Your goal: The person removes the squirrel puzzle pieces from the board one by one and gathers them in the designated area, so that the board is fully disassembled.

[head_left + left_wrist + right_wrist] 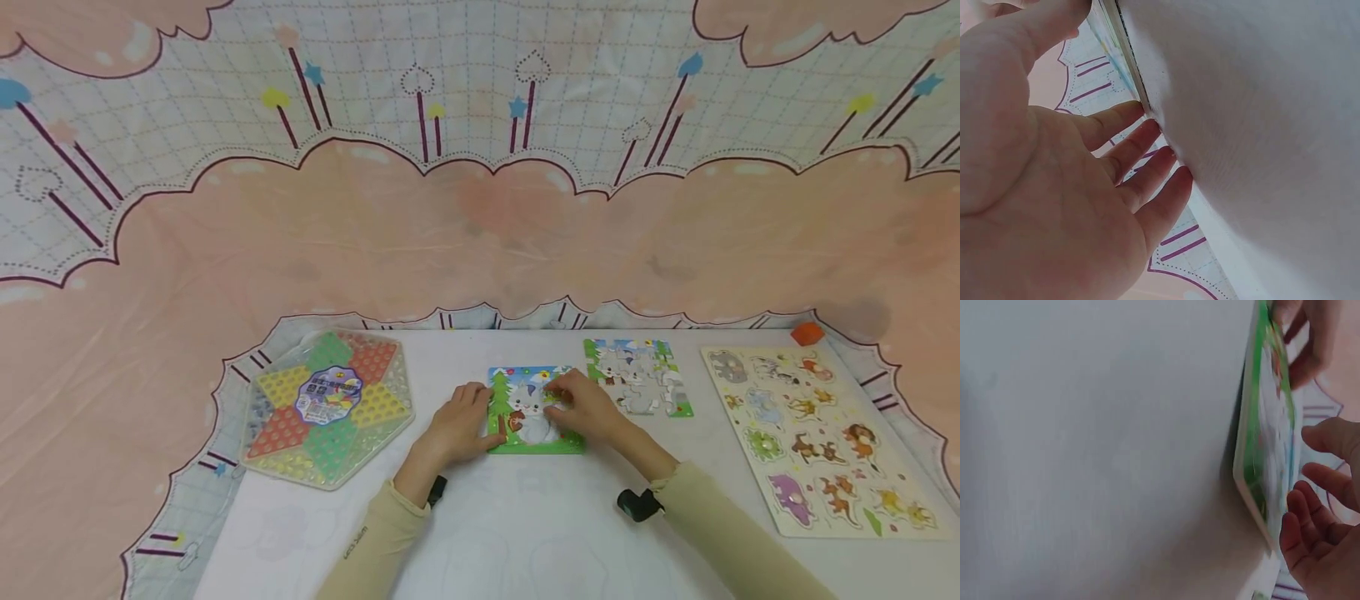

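We see the left hand lying flat with straight fingers against the left edge of the cat jigsaw puzzle, which sits mid-table. The right hand rests on the puzzle's right part; whether it pinches a piece we cannot tell. Bare white table stretches toward the near edge. A second jigsaw lies just beside, toward the right; a Chinese checkers board sits near the left edge.

A hexagonal Chinese checkers board lies on the desk left; a wooden animal peg puzzle lies right.
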`<state>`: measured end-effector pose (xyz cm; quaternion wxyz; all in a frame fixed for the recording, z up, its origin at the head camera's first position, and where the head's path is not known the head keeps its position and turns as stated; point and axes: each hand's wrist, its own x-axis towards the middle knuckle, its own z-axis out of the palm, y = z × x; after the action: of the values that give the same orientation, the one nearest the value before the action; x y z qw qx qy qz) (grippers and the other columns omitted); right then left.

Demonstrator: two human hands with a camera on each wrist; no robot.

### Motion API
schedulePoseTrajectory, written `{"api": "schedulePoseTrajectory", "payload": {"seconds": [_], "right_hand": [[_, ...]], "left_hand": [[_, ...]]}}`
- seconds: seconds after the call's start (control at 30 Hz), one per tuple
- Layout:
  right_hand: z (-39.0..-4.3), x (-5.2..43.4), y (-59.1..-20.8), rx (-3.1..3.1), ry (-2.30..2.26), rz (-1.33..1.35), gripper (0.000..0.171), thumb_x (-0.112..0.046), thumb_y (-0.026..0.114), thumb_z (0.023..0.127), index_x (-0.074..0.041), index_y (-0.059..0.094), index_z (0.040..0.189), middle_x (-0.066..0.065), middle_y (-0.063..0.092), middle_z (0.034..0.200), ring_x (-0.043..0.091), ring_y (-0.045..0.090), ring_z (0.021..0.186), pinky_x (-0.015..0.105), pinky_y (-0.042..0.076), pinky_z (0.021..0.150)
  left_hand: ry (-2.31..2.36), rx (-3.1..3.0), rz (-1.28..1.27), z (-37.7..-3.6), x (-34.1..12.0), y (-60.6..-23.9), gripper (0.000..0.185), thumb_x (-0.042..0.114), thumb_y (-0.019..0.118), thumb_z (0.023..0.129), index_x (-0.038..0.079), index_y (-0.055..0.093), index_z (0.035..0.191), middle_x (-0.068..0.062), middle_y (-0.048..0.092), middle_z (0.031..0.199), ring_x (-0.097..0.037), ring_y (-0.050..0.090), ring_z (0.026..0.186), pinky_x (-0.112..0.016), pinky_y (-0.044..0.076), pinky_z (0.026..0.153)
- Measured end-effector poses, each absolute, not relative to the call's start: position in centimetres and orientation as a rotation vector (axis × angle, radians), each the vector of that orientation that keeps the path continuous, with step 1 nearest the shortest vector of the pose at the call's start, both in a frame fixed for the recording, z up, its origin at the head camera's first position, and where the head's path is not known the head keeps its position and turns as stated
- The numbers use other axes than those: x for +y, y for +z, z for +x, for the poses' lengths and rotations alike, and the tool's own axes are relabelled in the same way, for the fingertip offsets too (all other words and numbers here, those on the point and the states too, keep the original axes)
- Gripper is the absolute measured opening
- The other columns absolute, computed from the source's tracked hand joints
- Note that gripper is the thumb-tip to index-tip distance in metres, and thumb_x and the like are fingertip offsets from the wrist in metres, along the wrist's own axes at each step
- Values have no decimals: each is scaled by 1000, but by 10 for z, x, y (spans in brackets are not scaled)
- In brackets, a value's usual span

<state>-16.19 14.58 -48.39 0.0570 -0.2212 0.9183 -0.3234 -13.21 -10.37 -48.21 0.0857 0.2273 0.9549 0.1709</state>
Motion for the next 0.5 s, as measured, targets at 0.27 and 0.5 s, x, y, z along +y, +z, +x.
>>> {"api": "schedulePoseTrajectory", "payload": {"seconds": [0.27,0.5], "right_hand": [[-149,122,-494,2689,-998,-926,39,-21,78,81,0,69,113,4,55,95,13,49,81,28,44,71],[-144,110,-493,2635,-963,-913,46,-24,82,79,-2,69,118,2,51,95,12,45,80,26,40,69]], "left_hand": [[524,2815,682,-133,-107,-481,81,46,74,85,-2,43,143,-17,41,140,-33,38,132,-47,41,103],[542,2802,708,-134,-109,-482,87,45,79,80,-3,43,143,-17,41,140,-34,38,132,-47,40,104]]}}
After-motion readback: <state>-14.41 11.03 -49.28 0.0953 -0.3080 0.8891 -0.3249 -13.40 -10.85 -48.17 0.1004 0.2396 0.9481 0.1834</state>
